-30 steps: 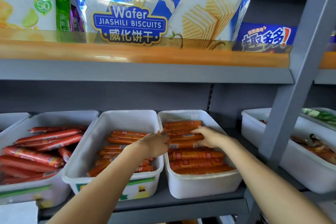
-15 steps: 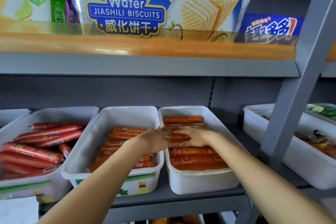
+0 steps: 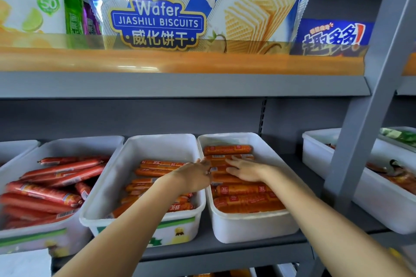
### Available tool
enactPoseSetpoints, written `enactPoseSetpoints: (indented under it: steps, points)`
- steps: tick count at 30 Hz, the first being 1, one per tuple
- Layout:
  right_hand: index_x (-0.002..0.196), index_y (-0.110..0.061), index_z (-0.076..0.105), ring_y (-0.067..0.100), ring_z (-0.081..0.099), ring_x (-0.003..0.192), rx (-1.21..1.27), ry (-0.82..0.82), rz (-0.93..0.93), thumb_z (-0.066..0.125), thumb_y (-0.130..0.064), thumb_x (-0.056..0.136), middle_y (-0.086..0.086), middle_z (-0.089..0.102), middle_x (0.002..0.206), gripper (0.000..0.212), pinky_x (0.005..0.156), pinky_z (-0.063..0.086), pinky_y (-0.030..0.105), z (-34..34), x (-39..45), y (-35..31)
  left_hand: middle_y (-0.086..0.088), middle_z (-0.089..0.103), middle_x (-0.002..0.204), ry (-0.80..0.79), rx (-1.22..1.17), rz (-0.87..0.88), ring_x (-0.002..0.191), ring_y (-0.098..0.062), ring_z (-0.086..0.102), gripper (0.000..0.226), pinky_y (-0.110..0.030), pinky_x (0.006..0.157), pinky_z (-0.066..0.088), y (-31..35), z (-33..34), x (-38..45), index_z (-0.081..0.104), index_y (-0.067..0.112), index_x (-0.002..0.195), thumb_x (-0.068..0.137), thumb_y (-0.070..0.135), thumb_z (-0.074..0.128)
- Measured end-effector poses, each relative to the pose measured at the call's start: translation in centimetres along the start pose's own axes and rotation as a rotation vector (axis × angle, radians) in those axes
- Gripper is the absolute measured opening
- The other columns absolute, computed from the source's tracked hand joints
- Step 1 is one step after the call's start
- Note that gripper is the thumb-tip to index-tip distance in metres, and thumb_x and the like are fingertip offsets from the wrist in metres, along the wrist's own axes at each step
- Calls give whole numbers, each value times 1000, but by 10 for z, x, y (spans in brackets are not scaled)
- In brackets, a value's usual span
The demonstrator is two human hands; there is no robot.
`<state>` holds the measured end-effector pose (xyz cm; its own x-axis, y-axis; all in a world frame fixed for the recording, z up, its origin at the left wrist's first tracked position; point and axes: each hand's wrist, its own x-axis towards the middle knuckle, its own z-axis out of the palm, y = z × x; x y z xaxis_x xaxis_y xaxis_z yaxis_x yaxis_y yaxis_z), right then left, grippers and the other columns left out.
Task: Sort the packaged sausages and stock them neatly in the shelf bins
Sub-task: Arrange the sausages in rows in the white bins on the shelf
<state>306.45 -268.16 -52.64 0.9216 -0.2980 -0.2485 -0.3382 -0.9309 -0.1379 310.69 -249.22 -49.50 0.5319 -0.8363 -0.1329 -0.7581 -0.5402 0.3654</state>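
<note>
A grey metal shelf (image 3: 225, 252) carries a row of white plastic bins. Above it, a big Jiashili wafer bag (image 3: 193, 7) stands behind an orange rail (image 3: 180, 60). The right-hand sausage bin (image 3: 252, 225) holds orange packaged sausages (image 3: 245, 200) laid in neat rows; just left of it, the middle bin (image 3: 144, 216) holds a looser pile. Both hands reach into the right-hand bin: the right hand (image 3: 245, 170) lies flat, fingers straight, on the sausages; the left hand (image 3: 195, 175) crosses the bin's left rim, fingers loosely bent against them.
</note>
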Motion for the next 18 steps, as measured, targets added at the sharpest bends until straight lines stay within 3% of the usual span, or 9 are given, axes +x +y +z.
enactPoseSetpoints:
  steps: [7,11,15,18]
  points:
    - [150,-31,-7,34,-8,145,-80,-49,84,22,-50,100,3,-15,158,61,118,1,52,-1,14,1,1,39,146,0,13,-18,122,-18,50,47,-31,101,43,-3,1,2,16,32,146,102,34,30]
    - [151,-30,-2,28,-11,146,-47,-28,87,18,-49,101,-2,-14,158,57,118,-3,47,-12,25,4,2,28,153,18,3,-20,133,-21,38,51,-31,106,33,-4,1,4,12,31,148,101,29,30]
    - [151,-30,2,22,-13,146,-6,22,86,15,-43,103,-2,-10,159,52,116,-8,43,-12,30,11,0,30,151,50,-38,-7,134,-22,37,48,-34,109,33,-6,7,6,15,29,147,101,26,29]
    - [152,-29,8,20,-9,146,54,85,47,18,-40,103,-3,-7,159,51,118,-3,41,-16,17,14,2,31,150,35,-51,-17,131,-20,40,49,-32,106,35,-10,7,10,15,32,147,101,26,30]
